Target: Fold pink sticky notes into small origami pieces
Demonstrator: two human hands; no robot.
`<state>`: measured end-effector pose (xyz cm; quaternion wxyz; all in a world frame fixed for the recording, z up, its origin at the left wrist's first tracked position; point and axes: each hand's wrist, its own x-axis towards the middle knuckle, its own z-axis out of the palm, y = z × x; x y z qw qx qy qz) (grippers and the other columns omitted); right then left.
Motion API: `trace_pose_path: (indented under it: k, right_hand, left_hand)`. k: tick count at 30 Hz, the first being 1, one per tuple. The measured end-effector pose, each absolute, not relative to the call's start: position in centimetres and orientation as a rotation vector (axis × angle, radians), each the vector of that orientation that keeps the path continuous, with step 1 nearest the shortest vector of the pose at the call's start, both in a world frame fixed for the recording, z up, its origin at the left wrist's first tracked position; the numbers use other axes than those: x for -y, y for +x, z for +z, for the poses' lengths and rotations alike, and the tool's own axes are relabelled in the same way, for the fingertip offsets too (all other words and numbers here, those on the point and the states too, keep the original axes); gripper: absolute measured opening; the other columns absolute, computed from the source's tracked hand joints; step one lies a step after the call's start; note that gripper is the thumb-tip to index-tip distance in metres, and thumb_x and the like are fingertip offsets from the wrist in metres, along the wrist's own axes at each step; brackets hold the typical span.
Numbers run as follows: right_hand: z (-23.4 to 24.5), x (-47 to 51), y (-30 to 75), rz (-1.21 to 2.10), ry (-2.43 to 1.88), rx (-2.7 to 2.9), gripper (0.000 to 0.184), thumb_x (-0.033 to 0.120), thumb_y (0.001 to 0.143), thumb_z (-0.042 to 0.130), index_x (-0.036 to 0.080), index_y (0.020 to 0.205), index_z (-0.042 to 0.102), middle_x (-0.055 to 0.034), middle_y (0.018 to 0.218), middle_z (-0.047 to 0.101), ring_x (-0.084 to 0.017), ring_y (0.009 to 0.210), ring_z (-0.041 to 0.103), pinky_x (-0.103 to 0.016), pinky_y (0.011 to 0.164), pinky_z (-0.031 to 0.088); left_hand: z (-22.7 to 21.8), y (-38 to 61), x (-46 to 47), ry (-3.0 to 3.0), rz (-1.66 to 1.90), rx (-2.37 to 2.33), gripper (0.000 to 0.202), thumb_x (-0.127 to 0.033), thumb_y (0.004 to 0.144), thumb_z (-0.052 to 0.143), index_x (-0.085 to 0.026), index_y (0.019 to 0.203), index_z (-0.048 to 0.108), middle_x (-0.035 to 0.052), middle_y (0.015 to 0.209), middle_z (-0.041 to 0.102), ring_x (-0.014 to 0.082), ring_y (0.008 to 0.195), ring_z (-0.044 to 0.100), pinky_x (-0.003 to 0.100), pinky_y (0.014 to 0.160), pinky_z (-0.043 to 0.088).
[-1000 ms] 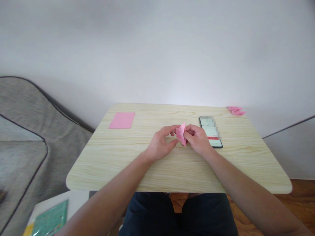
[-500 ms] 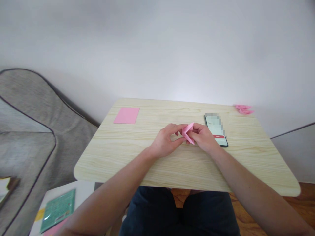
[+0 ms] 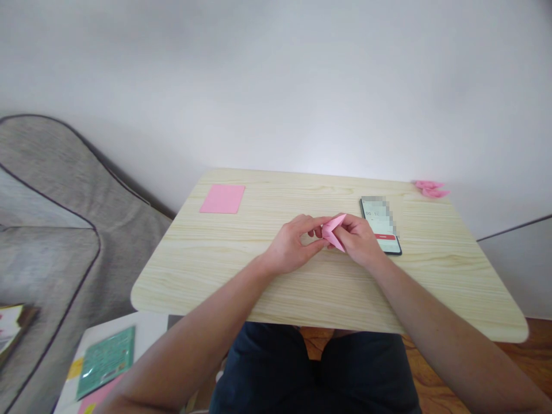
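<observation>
A small piece of folded pink paper [image 3: 334, 230] is held between both hands, just above the middle of the table. My left hand [image 3: 293, 244] pinches its left side, index finger on the upper part and thumb on the lower part. From the right, my right hand [image 3: 357, 238] grips the same paper, its fingers partly inside the V-shaped opening between two pointed flaps. The tips of the right fingers are hidden by the paper.
A flat pink paper square [image 3: 223, 199] lies at the table's back left. Right of my hands is a phone [image 3: 390, 244] with its screen lit. Folded pink paper pieces [image 3: 431, 189] sit at the back right corner. A green packet [image 3: 107, 356] rests on a white surface at lower left, beside a grey sofa [image 3: 125, 253].
The folded paper has turned slightly, and its V-shaped flaps show wider. My hands keep their hold on it. The whole view has shifted a little.
</observation>
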<state>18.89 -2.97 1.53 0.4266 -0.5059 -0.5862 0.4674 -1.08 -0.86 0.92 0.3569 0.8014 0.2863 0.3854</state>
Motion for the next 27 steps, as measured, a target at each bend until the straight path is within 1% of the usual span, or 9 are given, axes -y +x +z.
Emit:
trace_pose_path:
  k: [5,7,11,14,17,23,27]
  right_hand:
    - [1.7,3.0,18.8,1.179,-1.245,1.462,0.015,0.032,0.088,0.068,0.021,0.08,0.076,-0.0043,0.084,0.076,-0.018,0.07,0.069,-0.03,0.061,0.054]
    - [1.7,3.0,18.9,1.172,-1.242,1.476,0.014,0.03,0.087,0.069,0.021,0.08,0.076,-0.0045,0.082,0.076,-0.018,0.069,0.069,-0.029,0.06,0.054]
    - [1.3,2.8,19.3,0.993,-1.292,1.519,0.008,0.029,0.082,0.074,0.022,0.083,0.077,-0.0037,0.08,0.077,-0.018,0.069,0.069,-0.028,0.059,0.052]
    - [0.9,2.6,19.6,0.853,-1.31,1.533,0.011,0.031,0.078,0.079,0.022,0.085,0.076,-0.0029,0.081,0.076,-0.018,0.069,0.068,-0.028,0.059,0.052]
    - [0.5,2.5,19.9,0.807,-1.307,1.545,0.013,0.03,0.077,0.08,0.022,0.086,0.075,-0.0026,0.082,0.076,-0.017,0.069,0.068,-0.028,0.06,0.052]
    - [0.3,2.5,19.9,0.892,-1.258,1.502,0.018,0.03,0.075,0.084,0.022,0.082,0.069,-0.002,0.079,0.073,-0.016,0.067,0.064,-0.028,0.058,0.049]
    - [0.7,2.7,19.8,0.954,-1.223,1.487,0.027,0.034,0.072,0.09,0.022,0.081,0.068,-0.0014,0.078,0.071,-0.016,0.067,0.064,-0.028,0.058,0.049]
  left_hand:
    - [1.0,-1.1,0.8,2.048,1.015,-0.732,0.043,-0.029,0.092,0.072,-0.025,0.135,0.07,0.0061,0.1,0.074,0.0186,0.091,0.063,0.034,0.088,0.05]
    - [1.0,-1.1,0.8,2.041,1.025,-0.726,0.042,-0.029,0.092,0.074,-0.024,0.134,0.071,0.0062,0.1,0.074,0.0183,0.09,0.063,0.033,0.087,0.05]
    - [0.9,-1.1,0.9,2.023,1.044,-0.729,0.04,-0.028,0.09,0.075,-0.023,0.13,0.073,0.006,0.1,0.075,0.0177,0.09,0.065,0.033,0.087,0.051]
    - [0.9,-1.1,0.9,2.018,1.029,-0.753,0.037,-0.027,0.089,0.076,-0.022,0.126,0.074,0.0053,0.099,0.075,0.0168,0.09,0.066,0.032,0.087,0.052]
    - [1.1,-1.2,0.9,2.014,0.982,-0.786,0.034,-0.028,0.089,0.076,-0.022,0.122,0.075,0.005,0.1,0.075,0.0166,0.091,0.066,0.032,0.086,0.053]
    - [1.4,-1.2,1.0,1.978,0.957,-0.799,0.032,-0.032,0.087,0.077,-0.02,0.117,0.076,0.0055,0.099,0.075,0.0171,0.091,0.066,0.031,0.085,0.052]
    - [1.4,-1.3,0.9,1.955,0.937,-0.787,0.031,-0.034,0.087,0.078,-0.019,0.114,0.077,0.0053,0.098,0.075,0.0169,0.09,0.064,0.031,0.084,0.05]
